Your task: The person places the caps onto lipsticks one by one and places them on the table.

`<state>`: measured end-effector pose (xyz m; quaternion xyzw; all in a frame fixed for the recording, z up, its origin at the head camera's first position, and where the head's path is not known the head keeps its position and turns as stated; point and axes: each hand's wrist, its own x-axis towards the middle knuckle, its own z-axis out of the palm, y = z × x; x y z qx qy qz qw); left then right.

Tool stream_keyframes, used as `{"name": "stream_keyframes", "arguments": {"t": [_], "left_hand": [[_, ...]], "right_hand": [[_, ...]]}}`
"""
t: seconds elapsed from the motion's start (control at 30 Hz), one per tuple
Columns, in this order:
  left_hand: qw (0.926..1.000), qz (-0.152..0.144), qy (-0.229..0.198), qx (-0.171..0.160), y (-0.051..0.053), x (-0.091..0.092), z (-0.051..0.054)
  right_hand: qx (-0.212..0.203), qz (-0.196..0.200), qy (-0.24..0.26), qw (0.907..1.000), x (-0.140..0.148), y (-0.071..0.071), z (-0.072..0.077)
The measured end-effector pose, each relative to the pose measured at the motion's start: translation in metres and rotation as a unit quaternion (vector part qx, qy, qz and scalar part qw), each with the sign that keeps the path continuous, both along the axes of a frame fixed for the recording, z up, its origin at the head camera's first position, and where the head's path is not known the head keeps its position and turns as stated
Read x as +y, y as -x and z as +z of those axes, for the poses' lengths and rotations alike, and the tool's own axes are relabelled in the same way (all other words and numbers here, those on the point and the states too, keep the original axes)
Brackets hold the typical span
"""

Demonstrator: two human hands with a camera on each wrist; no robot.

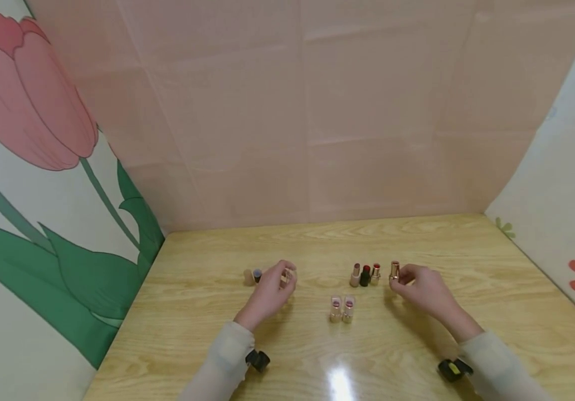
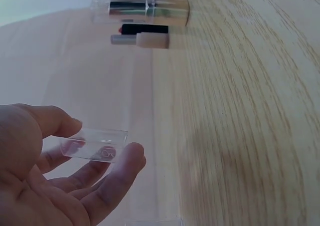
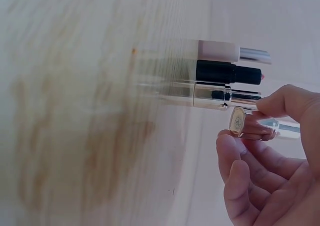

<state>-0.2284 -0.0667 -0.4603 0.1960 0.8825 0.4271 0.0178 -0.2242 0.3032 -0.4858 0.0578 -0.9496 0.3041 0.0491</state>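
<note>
My left hand (image 1: 269,291) pinches a small clear lipstick cap (image 2: 95,146) between thumb and fingers, above the table. My right hand (image 1: 429,289) grips an uncapped lipstick (image 3: 255,126) with a shiny metallic base, held off the table beside a row of three uncapped lipsticks. In that row stand a pinkish lipstick (image 1: 355,275), a black lipstick (image 1: 365,276) and a gold-toned lipstick (image 1: 375,274). Nearer me, two lipsticks with clear caps, a left one (image 1: 335,311) and a right one (image 1: 349,311), stand side by side.
Left of my left hand stand a tan cap (image 1: 248,278) and a dark cap (image 1: 257,275). The wood-grain table (image 1: 197,345) meets a pink cloth backdrop (image 1: 307,139) behind. A clear edge (image 2: 152,221) shows at the bottom of the left wrist view.
</note>
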Motion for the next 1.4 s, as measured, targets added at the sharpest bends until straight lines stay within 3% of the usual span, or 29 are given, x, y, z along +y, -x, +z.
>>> {"name": "stream_keyframes", "arguments": {"t": [0.47, 0.7, 1.07, 1.4], "left_hand": [[0.9999, 0.005, 0.002, -0.009, 0.0, -0.002, -0.002], [0.9996, 0.016, -0.021, -0.007, -0.004, -0.003, 0.0], [0.9969, 0.037, -0.038, 0.057, -0.008, 0.006, 0.017], [0.9962, -0.007, -0.065, 0.057, -0.021, 0.013, 0.03]], "right_hand": [[0.003, 0.0, 0.011, 0.9999, 0.0, -0.003, 0.0], [0.012, 0.008, 0.026, 0.9996, -0.003, -0.006, 0.008], [0.026, 0.069, 0.051, 0.996, -0.033, -0.025, 0.044], [0.04, 0.118, 0.068, 0.9899, -0.055, -0.039, 0.054]]}}
